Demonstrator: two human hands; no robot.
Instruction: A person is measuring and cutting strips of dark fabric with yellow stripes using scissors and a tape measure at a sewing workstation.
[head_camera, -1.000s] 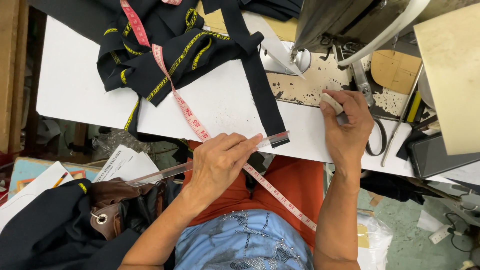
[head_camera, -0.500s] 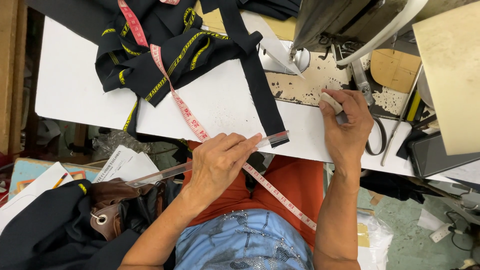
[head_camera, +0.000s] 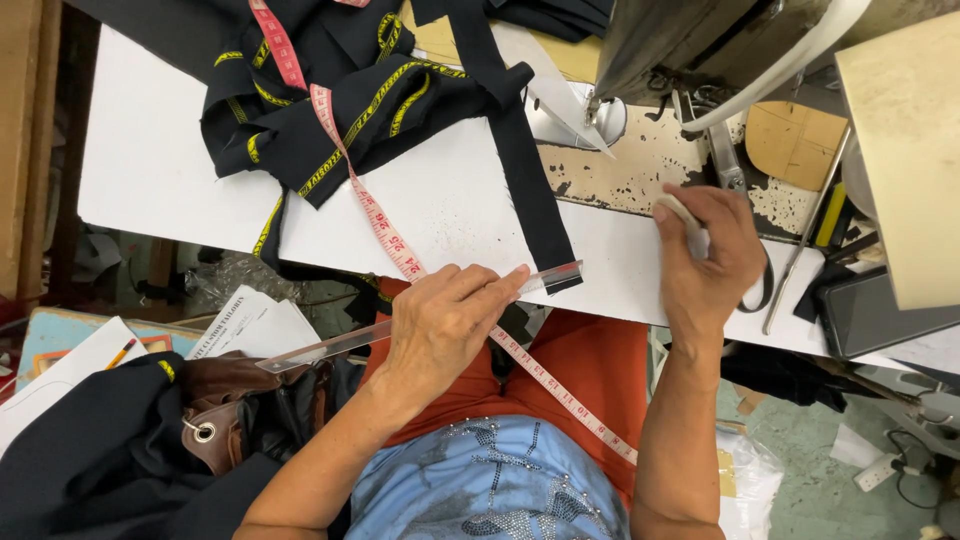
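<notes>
My left hand (head_camera: 445, 318) presses a clear plastic ruler (head_camera: 330, 346) against the near end of a black fabric strip (head_camera: 520, 160) at the front edge of the white table (head_camera: 160, 170). A pink measuring tape (head_camera: 380, 225) runs from the dark fabric pile across the table, under that hand and down over my lap. My right hand (head_camera: 710, 255) rests further right on the table, its fingers closed on a small pale piece of chalk (head_camera: 680, 215). Black fabric with yellow lettered trim (head_camera: 330, 110) lies heaped at the table's far left.
A sewing machine (head_camera: 700, 50) stands at the back right, over a worn plate. Scissors (head_camera: 730, 170), a thin rod (head_camera: 800, 250) and a dark phone (head_camera: 880, 310) lie to the right. A brown bag (head_camera: 220, 400), papers (head_camera: 250, 325) and dark cloth (head_camera: 90, 450) sit low on the left.
</notes>
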